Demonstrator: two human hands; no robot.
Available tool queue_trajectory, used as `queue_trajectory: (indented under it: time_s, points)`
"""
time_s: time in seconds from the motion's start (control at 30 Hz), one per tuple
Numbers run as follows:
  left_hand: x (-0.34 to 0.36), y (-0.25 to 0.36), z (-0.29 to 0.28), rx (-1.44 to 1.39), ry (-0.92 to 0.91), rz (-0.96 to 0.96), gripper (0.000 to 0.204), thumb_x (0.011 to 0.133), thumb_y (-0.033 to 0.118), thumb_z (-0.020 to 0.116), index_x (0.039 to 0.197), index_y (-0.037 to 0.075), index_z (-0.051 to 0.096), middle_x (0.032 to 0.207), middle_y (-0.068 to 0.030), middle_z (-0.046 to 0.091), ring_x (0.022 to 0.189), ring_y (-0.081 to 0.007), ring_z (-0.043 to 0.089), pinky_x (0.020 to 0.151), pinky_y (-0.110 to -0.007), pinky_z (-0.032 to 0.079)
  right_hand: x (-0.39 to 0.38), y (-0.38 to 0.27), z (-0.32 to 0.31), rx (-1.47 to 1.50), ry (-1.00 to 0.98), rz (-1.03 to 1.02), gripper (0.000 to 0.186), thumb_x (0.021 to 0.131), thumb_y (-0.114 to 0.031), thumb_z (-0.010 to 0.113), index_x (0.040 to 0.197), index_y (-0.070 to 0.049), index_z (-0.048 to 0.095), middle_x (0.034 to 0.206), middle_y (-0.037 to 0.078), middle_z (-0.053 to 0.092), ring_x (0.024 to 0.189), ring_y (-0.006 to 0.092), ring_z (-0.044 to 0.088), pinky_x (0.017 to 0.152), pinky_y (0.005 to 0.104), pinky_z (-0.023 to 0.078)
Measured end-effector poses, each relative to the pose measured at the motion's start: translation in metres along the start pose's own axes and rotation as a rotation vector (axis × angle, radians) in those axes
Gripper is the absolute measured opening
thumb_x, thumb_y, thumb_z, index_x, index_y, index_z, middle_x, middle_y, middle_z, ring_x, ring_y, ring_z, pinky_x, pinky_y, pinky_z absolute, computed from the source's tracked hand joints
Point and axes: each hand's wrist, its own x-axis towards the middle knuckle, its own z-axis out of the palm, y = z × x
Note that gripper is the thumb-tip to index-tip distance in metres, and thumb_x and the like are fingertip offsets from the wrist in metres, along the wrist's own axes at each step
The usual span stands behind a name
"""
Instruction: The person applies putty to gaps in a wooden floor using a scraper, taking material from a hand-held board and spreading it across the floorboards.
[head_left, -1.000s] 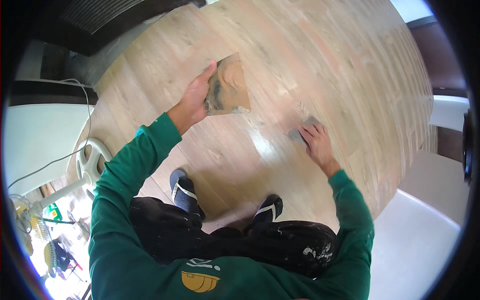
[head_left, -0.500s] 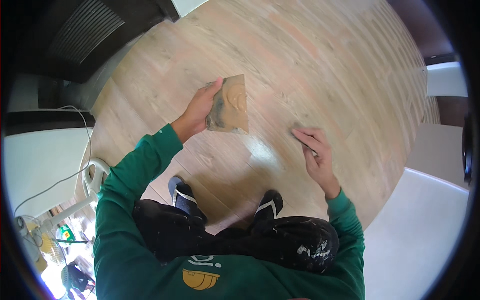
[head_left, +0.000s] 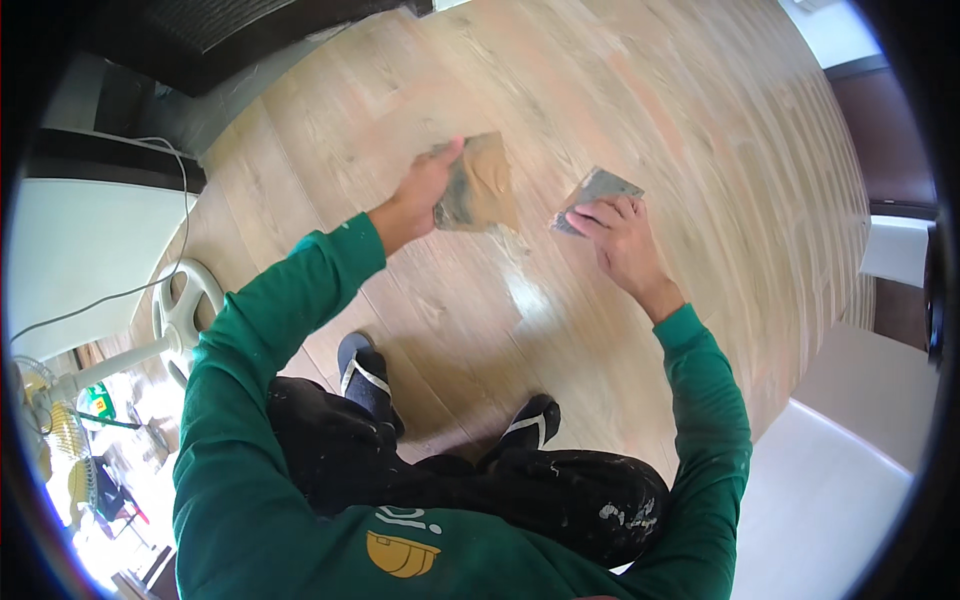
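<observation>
My left hand (head_left: 422, 195) grips a flat, squarish plate smeared with tan filler (head_left: 488, 185), its thumb on top along the near-left edge. Grey smudges darken the side of the plate by my fingers. To the right, my right hand (head_left: 622, 232) is closed on a grey metal putty knife (head_left: 612, 187) with a broad, flat blade. A gap separates the blade from the plate. Both tools are over the wood-plank floor (head_left: 430, 300), which carries pinkish patches.
My feet in dark flip-flops (head_left: 368, 375) stand on the planks below my hands. On the left are a white fan base (head_left: 183, 315) and a grey cord (head_left: 120, 292) along a white panel (head_left: 80, 260). A white surface (head_left: 830, 490) lies at lower right.
My right hand has moved up and inward, and the putty knife now shows its broad face. The left hand with the filler plate has shifted slightly right and up.
</observation>
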Motion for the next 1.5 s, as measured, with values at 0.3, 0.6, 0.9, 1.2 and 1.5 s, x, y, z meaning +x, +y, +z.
queue_trajectory:
  time_s: [0.3, 0.6, 0.9, 1.2, 1.5]
  points:
    - [0.019, 0.028, -0.037, -0.129, 0.084, 0.041, 0.048, 0.106, 0.04, 0.048, 0.134, 0.0, 0.051, 0.127, -0.0114, 0.061, 0.112, -0.0259, 0.064, 0.092, -0.042, 0.058, 0.04, 0.074, 0.116, -0.085, -0.145, -0.002, 0.035, 0.084, -0.002, 0.057, 0.114, -0.01, 0.072, 0.117, 0.001, 0.067, 0.112, 0.0217, 0.056, 0.095, 0.0419, 0.039]
    - [0.021, 0.023, -0.042, -0.13, 0.084, -0.004, 0.049, 0.106, 0.04, 0.048, 0.134, 0.001, 0.051, 0.129, -0.0101, 0.061, 0.115, -0.0229, 0.062, 0.095, -0.041, 0.056, -0.017, 0.062, 0.15, -0.052, -0.117, 0.017, 0.038, 0.081, -0.006, 0.06, 0.117, -0.008, 0.07, 0.119, 0.001, 0.066, 0.112, 0.0229, 0.056, 0.09, 0.044, 0.041]
    - [0.022, 0.021, -0.043, -0.127, 0.066, 0.019, 0.048, 0.106, 0.04, 0.046, 0.135, 0.001, 0.05, 0.129, -0.0093, 0.061, 0.114, -0.0224, 0.062, 0.096, -0.04, 0.056, 0.037, 0.085, 0.113, -0.101, -0.1, -0.025, 0.035, 0.079, -0.007, 0.062, 0.113, -0.01, 0.071, 0.111, 0.001, 0.067, 0.111, 0.0229, 0.056, 0.091, 0.045, 0.041]
    - [0.002, 0.027, -0.024, -0.066, 0.055, -0.015, 0.049, 0.108, 0.041, 0.042, 0.137, 0.001, 0.048, 0.128, -0.0102, 0.06, 0.114, -0.0235, 0.063, 0.096, -0.04, 0.056, 0.042, 0.073, 0.155, -0.09, -0.139, 0.005, 0.038, 0.078, -0.004, 0.062, 0.115, -0.008, 0.07, 0.118, 0.0, 0.066, 0.111, 0.0221, 0.056, 0.091, 0.0424, 0.041]
    - [0.002, 0.029, -0.021, -0.152, -0.004, -0.012, 0.049, 0.107, 0.04, 0.043, 0.137, 0.001, 0.049, 0.13, -0.0107, 0.06, 0.115, -0.0242, 0.062, 0.097, -0.041, 0.055, -0.035, 0.064, 0.118, -0.09, -0.333, -0.123, 0.036, 0.077, -0.008, 0.062, 0.113, -0.009, 0.07, 0.116, 0.002, 0.066, 0.115, 0.0245, 0.054, 0.098, 0.045, 0.039]
